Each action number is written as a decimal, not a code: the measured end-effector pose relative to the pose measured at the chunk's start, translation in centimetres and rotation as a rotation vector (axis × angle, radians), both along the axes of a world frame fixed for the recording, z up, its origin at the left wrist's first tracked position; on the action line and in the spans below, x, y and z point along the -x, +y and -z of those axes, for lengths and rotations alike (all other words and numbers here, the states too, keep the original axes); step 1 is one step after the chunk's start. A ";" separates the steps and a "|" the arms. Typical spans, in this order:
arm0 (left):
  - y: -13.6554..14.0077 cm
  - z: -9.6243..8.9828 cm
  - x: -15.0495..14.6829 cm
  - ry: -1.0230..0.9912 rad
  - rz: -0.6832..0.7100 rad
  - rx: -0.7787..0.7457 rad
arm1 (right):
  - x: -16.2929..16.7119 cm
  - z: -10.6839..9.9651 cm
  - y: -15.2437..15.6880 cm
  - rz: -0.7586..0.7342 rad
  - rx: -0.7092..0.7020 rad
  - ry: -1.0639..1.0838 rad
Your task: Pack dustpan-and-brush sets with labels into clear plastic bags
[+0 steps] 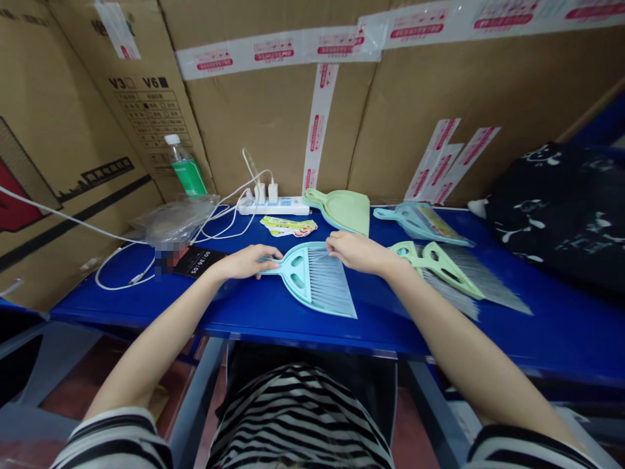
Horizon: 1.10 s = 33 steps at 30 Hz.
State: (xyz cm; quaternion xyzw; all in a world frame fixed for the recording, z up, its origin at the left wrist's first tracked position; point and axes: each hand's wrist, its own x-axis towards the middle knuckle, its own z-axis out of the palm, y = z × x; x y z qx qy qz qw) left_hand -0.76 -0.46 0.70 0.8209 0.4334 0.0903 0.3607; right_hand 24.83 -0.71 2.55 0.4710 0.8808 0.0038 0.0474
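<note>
On the blue tabletop in front of me lies a light-blue hand brush (305, 273), nested in a light-blue dustpan (306, 301), bristles pointing right. My left hand (249, 262) is closed on the handle end at the left. It cannot be seen whether the fingers grip the brush handle, the dustpan handle or both. My right hand (355, 251) is at the far edge of the pan with thumb and finger pinched together. A few thin pale strands run from that pinch toward the brush head, and look like bristles.
Behind are a green dustpan (347, 210), leaflets (288, 226) and a power strip (288, 206) with white cables. Green brushes (452, 272) and a packaged blue set (422, 220) lie right, beside a black patterned bag (556, 215). A phone (198, 260) and bottle (188, 170) are left.
</note>
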 end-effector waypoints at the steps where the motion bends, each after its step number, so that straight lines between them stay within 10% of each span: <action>1: 0.0 0.0 0.0 0.002 0.000 0.002 | -0.1 0.0 0.0 -0.008 0.000 0.017; 33: -0.3 -0.2 0.0 0.014 0.005 -0.022 | -0.5 1.3 1.7 -0.105 -0.040 0.219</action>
